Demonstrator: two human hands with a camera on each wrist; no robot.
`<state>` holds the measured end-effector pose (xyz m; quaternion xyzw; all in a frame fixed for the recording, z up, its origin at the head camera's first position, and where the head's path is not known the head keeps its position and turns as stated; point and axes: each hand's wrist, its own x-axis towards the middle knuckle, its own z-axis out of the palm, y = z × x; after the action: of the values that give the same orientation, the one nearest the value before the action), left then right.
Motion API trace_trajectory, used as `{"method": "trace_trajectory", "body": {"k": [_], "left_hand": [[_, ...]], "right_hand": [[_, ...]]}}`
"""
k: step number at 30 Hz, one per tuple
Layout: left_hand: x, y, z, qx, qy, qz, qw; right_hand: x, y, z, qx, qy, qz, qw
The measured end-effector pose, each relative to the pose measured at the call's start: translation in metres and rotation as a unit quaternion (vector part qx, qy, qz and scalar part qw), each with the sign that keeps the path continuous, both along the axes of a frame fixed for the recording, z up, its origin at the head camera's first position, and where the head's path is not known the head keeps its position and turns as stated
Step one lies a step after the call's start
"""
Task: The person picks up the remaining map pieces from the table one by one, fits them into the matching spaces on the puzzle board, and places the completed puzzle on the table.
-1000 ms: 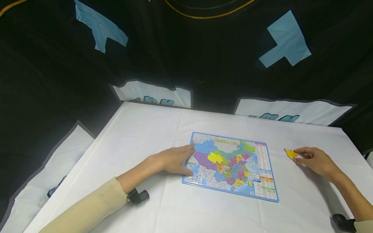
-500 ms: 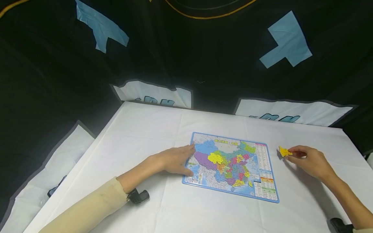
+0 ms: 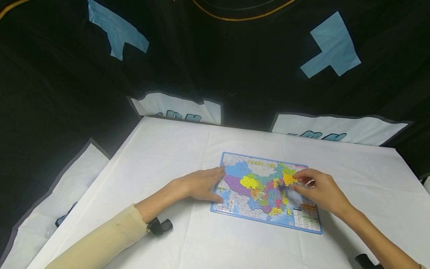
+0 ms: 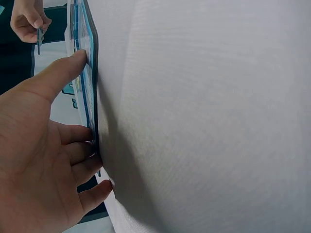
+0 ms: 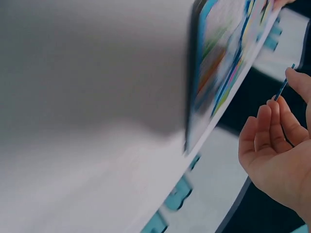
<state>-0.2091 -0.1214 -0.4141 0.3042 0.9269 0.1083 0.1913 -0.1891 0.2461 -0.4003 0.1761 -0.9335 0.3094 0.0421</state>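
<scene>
A blue-edged map puzzle board with colored province pieces lies flat on the white table. My left hand rests at the board's left edge, fingers extended; in the left wrist view its thumb touches the board's face and the other fingertips sit along the rim. Over the board's upper right part, my right hand pinches a yellow puzzle piece between thumb and fingers. The right wrist view shows that piece edge-on, a thin sliver held above the board.
The white table surrounds the board on all sides. Behind it hangs a black curtain with pale blue tape patches. White printed panels line the table's far edge. Each wrist wears a black camera.
My right hand has carried the yellow puzzle piece left, from the table beside the board to above the board's upper right. The left hand and the board have stayed put.
</scene>
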Motion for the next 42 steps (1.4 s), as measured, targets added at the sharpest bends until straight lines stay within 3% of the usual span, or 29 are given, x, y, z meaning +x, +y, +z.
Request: {"method": "trace_trajectory", "body": {"k": [11,26,42], "left_hand": [[0.0,0.002,0.001,0.0,0.0,-0.002,1.0],[0.001,0.002,0.002,-0.006,0.004,-0.002,1.0],[0.002,0.001,0.003,-0.008,0.004,0.003,1.0]], "right_hand": [[0.016,-0.05,-0.012,-0.026,-0.064,0.058,0.9959],[0.014,-0.076,-0.027,0.018,-0.077,0.053,0.9955],[0.013,-0.082,-0.026,0.039,-0.065,0.038,0.9964]]}}
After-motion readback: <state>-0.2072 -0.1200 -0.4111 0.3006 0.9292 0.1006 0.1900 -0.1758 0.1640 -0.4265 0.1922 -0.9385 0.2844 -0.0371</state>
